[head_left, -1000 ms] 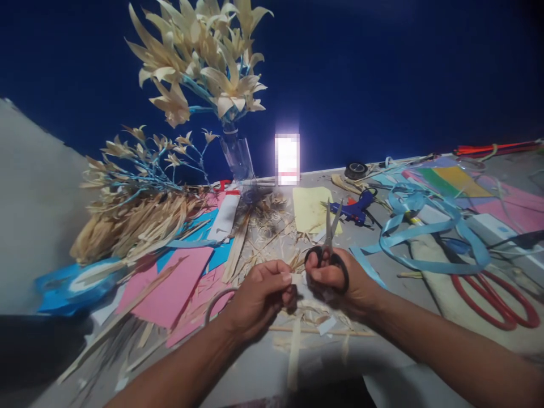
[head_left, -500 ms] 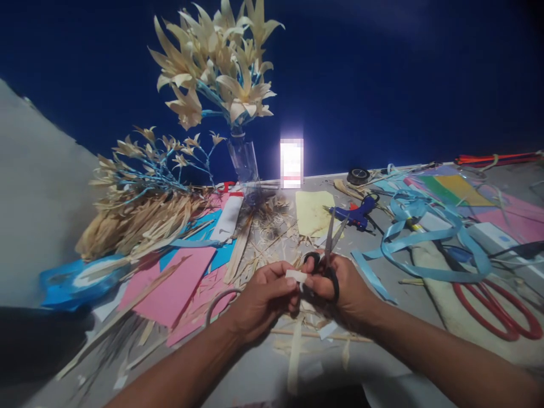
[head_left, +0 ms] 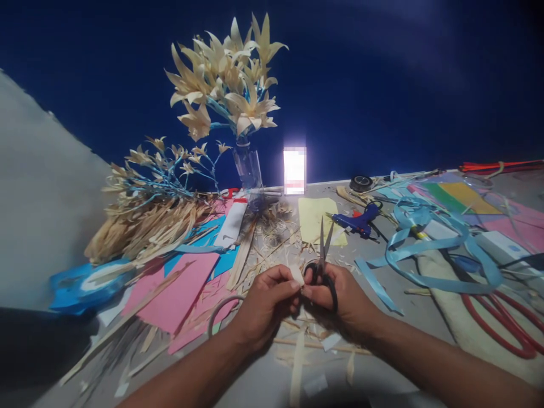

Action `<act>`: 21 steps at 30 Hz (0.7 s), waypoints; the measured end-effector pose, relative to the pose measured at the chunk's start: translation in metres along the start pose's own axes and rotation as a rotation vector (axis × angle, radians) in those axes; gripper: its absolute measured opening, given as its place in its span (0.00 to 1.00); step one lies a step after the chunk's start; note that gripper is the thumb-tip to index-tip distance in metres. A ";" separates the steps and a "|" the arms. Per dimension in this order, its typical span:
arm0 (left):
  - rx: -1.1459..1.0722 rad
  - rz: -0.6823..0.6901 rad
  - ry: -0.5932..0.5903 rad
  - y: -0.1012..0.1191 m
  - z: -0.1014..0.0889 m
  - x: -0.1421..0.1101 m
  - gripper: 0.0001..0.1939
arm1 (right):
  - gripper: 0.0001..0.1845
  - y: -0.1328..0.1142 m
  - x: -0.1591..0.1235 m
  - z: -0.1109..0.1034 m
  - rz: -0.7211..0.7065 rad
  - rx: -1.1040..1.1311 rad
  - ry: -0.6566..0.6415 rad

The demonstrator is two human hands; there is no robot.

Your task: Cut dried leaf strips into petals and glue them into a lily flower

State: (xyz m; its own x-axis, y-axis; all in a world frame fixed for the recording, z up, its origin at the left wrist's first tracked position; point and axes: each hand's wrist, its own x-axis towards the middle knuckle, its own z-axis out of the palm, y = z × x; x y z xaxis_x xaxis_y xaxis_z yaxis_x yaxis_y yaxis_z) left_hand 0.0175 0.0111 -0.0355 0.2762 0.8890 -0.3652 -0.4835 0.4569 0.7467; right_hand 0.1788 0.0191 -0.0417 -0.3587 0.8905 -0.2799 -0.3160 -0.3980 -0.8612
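Observation:
My left hand (head_left: 266, 303) pinches a small pale strip (head_left: 296, 275) between thumb and fingertips. Right beside it, my right hand (head_left: 346, 297) grips black-handled scissors (head_left: 322, 260) with the blades pointing up and away, nearly closed. The thumbs of both hands meet at the strip, low in the middle of the view. Under the hands lie dry husk scraps (head_left: 272, 238) and thin sticks on the grey table (head_left: 263, 379).
A clear vase of cream husk flowers (head_left: 232, 85) stands behind, with a husk pile (head_left: 140, 224) at left. Pink paper (head_left: 174, 292), yellow paper (head_left: 314, 218), a blue glue gun (head_left: 357, 221), light blue ribbon (head_left: 425, 243), red scissors (head_left: 505, 317) and a tape roll (head_left: 360, 182) lie around.
The scissor blades have closed from a spread V to nearly together. Both hands shifted slightly right and down in view, and the strip now sits pinched upright at my left fingertips.

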 end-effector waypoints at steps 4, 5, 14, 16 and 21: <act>0.061 0.035 -0.006 -0.003 -0.002 0.000 0.11 | 0.23 -0.001 0.000 -0.001 0.006 0.067 0.039; 0.074 0.044 -0.014 -0.005 -0.002 0.000 0.11 | 0.23 -0.002 0.000 -0.001 0.012 0.061 0.040; -0.009 0.053 -0.039 -0.011 -0.002 0.001 0.12 | 0.21 -0.001 -0.001 0.001 -0.043 -0.083 0.064; 0.008 0.060 -0.015 -0.005 -0.002 0.001 0.11 | 0.20 -0.002 -0.001 0.000 0.013 -0.041 -0.026; 0.007 0.031 -0.037 0.010 -0.010 0.000 0.06 | 0.18 -0.007 0.000 -0.009 0.097 -0.073 -0.093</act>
State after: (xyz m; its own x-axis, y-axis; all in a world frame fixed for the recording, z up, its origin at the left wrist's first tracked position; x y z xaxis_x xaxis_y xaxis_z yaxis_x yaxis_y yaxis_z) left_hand 0.0047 0.0165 -0.0332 0.2915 0.9009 -0.3215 -0.4862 0.4290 0.7613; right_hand 0.1895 0.0238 -0.0391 -0.4651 0.8229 -0.3263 -0.2126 -0.4616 -0.8612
